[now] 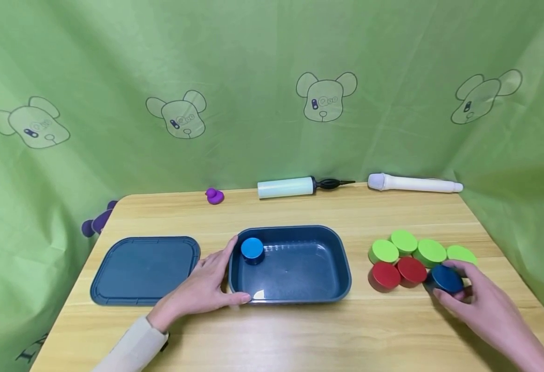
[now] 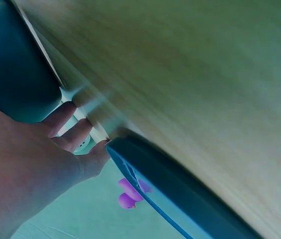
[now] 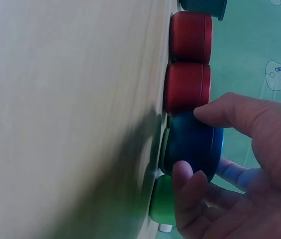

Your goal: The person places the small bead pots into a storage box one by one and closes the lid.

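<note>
In the head view a dark blue plastic box (image 1: 295, 281) stands mid-table with a round blue tin (image 1: 252, 249) in its far left corner. My left hand (image 1: 202, 284) rests against the box's left end, thumb at the near corner, fingers fairly straight along the side. On the right, my right hand (image 1: 490, 307) holds a dark blue round tin (image 1: 446, 279) between thumb and fingers. The right wrist view shows that blue tin (image 3: 190, 142) beside a red tin (image 3: 187, 87). Two red tins (image 1: 385, 276) and several green tins (image 1: 430, 252) stand close around it.
A dark blue flat lid (image 1: 146, 268) lies left of the box. Along the back edge are a purple rubber duck (image 1: 214, 196), a hand pump (image 1: 286, 187) and a white stick-shaped object (image 1: 416, 183). Green printed cloth (image 1: 253, 51) hangs behind the wooden table (image 1: 290, 336).
</note>
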`<state>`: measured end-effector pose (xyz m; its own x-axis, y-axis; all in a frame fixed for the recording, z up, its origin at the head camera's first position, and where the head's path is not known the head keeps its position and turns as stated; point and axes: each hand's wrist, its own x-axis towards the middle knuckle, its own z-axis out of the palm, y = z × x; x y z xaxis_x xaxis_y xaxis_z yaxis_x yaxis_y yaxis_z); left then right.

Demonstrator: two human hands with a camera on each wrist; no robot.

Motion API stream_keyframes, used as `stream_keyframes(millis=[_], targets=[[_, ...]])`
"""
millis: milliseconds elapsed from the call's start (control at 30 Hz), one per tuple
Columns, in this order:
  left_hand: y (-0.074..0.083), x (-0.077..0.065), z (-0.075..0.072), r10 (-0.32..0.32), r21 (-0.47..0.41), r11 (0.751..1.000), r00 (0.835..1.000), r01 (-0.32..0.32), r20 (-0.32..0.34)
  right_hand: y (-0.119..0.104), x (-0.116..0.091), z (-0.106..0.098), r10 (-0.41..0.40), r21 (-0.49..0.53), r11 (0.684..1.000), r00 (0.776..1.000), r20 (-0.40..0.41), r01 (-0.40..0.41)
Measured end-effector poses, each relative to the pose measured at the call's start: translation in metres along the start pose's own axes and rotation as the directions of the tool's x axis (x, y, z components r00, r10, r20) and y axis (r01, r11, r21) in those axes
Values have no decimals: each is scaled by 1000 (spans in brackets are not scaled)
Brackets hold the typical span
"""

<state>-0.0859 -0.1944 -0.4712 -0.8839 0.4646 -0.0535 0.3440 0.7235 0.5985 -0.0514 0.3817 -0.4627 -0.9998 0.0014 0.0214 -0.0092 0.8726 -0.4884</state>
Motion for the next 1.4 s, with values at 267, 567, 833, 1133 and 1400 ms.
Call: stream_keyframes(millis=[267,567,833,1133,1400], targets=[[0,0,0,0,-1,1000,1000,0,2,-7,-7,-8,-10,8,1000,996,-86,11],[1,1,-1,-8,-6,1000,1000,8,9,-18,-10,-11,10,22,1000,986,-165,-6],[1,1,-1,-11,-2,1000,1000,11,11,-25,-12,-11,-34,58,997,973,-228,48],[1,-1,-2,-9,-7,1000,1000,9,5,-39,-8,-10,-61,106,990,960,-273,93],[1,0,-2,-2,-10,1000,1000,2,2,-55,-3,-8,-102,118,983,954,-283,140]])
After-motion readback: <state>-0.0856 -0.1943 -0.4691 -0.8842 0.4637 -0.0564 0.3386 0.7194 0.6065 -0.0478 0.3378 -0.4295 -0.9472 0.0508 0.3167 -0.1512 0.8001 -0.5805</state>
